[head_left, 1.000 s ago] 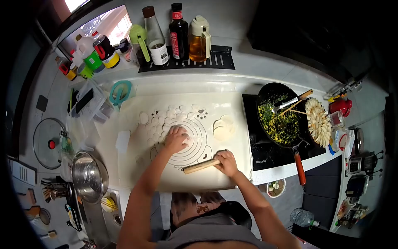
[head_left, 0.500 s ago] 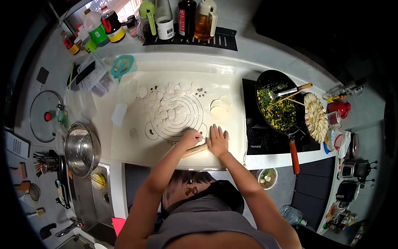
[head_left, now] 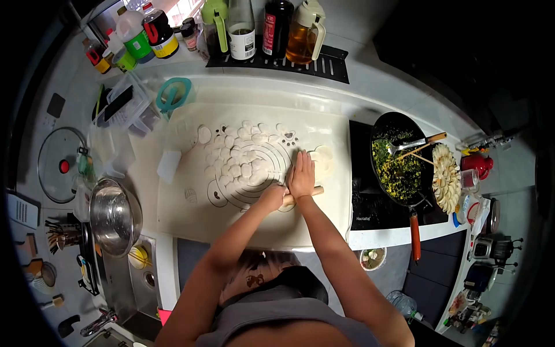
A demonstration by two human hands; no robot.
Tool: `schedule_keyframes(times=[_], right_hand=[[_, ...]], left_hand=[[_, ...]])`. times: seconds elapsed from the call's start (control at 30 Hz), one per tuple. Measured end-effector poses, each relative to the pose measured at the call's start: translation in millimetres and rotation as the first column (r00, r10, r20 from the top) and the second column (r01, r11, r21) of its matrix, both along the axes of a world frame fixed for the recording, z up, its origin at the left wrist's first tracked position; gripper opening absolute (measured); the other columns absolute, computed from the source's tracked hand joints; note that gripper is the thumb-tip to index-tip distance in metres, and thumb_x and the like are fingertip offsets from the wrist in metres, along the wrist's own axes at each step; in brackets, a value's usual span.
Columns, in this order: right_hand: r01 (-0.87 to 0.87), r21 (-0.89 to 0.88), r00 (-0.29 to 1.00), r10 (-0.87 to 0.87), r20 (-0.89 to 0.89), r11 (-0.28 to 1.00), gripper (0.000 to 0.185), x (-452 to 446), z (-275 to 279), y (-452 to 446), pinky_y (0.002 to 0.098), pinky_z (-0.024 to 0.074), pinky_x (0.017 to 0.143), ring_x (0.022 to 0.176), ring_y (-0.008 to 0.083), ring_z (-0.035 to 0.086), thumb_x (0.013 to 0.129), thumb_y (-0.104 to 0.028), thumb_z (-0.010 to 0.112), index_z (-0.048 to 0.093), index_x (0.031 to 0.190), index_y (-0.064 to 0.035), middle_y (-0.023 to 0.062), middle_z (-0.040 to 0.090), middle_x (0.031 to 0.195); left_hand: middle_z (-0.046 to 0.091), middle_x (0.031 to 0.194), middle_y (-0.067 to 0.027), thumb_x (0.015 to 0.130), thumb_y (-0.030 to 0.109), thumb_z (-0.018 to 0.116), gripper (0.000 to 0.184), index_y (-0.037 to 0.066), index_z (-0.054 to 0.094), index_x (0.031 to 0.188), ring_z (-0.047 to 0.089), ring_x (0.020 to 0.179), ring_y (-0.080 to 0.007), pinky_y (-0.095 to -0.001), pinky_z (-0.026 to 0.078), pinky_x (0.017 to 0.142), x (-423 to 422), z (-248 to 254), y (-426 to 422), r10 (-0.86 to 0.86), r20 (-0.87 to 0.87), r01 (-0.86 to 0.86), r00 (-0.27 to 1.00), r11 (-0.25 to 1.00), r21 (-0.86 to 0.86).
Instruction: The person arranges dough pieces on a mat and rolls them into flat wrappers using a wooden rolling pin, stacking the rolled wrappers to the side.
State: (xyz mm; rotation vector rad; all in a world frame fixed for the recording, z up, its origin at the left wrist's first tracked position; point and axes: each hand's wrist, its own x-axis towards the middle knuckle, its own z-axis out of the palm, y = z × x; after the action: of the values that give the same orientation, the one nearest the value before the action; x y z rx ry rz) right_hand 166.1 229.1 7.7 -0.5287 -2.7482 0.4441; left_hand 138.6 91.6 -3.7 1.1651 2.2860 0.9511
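Note:
My right hand (head_left: 302, 175) lies flat over a wooden rolling pin (head_left: 318, 191), fingers stretched forward and pressed on it. Close beside it, my left hand (head_left: 274, 198) is closed at the edge of a small dough piece under the pin; the fingertips are partly hidden. Many small floured dough pieces (head_left: 245, 170) are scattered over the printed circles of the white mat (head_left: 185, 222). Thin round wrappers (head_left: 322, 157) lie overlapping just beyond my right hand. A white scraper (head_left: 169, 166) rests at the mat's left side.
A pan of chopped green and yellow filling (head_left: 399, 168) sits on the black stove (head_left: 370, 202), its handle toward me. Right of it is a plate of folded dumplings (head_left: 446, 179). A steel bowl (head_left: 115, 217) stands at the left, and bottles (head_left: 277, 29) line the back.
The left hand left the dough pieces and came to the rolling pin. My right hand let go of the pin's end and now lies flat on it; the pin has moved forward and right.

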Motion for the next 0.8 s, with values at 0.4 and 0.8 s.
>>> schedule_keyframes(times=[0.4, 0.8], right_hand=[[0.045, 0.129, 0.969, -0.075, 0.237, 0.991, 0.062, 132.1, 7.8, -27.4, 0.0513, 0.0193, 0.11, 0.135, 0.0341, 0.029, 0.09, -0.03, 0.042, 0.03, 0.141, 0.0025, 0.0206, 0.03, 0.146], [0.046, 0.026, 0.993, -0.048, 0.108, 0.999, 0.057, -2.6, 1.1, -1.7, 0.0477, 0.0149, 0.114, 0.139, 0.03, 0.023, 0.094, -0.028, 0.038, 0.027, 0.143, -0.0005, 0.0156, 0.027, 0.149]], left_hand=[[0.066, 0.08, -0.0137, 0.073, 0.011, 0.069, 0.01, 0.003, 0.064, 0.077, 0.062, 0.08, -0.0324, -0.0415, 0.049, 0.072, 4.9, 3.5, -13.3, 0.024, 0.25, -0.034, 0.968, 0.999, 0.034], [0.066, 0.084, -0.0161, 0.081, 0.017, 0.062, 0.014, 0.005, 0.069, 0.083, 0.062, 0.083, -0.0335, -0.043, 0.048, 0.077, -11.1, 3.2, -3.5, 0.028, 0.06, -0.026, 0.998, 0.999, -0.034]])
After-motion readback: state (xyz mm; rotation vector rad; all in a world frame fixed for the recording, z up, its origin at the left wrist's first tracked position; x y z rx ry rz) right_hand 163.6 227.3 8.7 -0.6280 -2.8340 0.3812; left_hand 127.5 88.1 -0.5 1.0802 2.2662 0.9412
